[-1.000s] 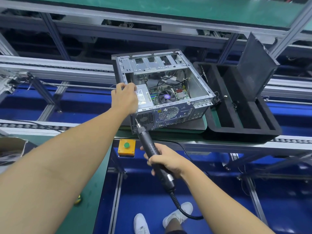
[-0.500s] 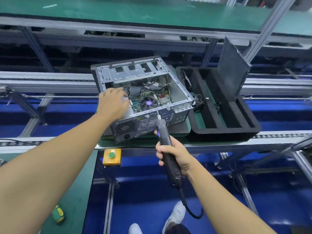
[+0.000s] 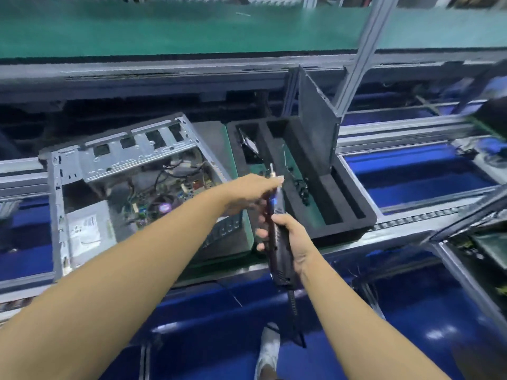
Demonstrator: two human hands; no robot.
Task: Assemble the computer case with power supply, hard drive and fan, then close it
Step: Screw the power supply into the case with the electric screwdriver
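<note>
Computer case [image 3: 82, 160]: lid off, on the line, just left of the black foam tray [image 3: 356, 226]; power supply [image 3: 87, 231] in its near-left corner.
Right hand [image 3: 295, 239]: fingers curled round the electric screwdriver [image 3: 274, 242] — bit up.
Left hand [image 3: 247, 189]: fingers together at its nose — pinch cannot be told, blurred.

L forearm [image 3: 131, 272] + R forearm [image 3: 365, 319] bare, white sneaker [image 3: 270, 349] vis. below.

Silver case [image 3: 137, 149]; black foam tray [image 3: 343, 212]; black screwdriver [image 3: 277, 250]; green mat [image 3: 175, 26].
</note>
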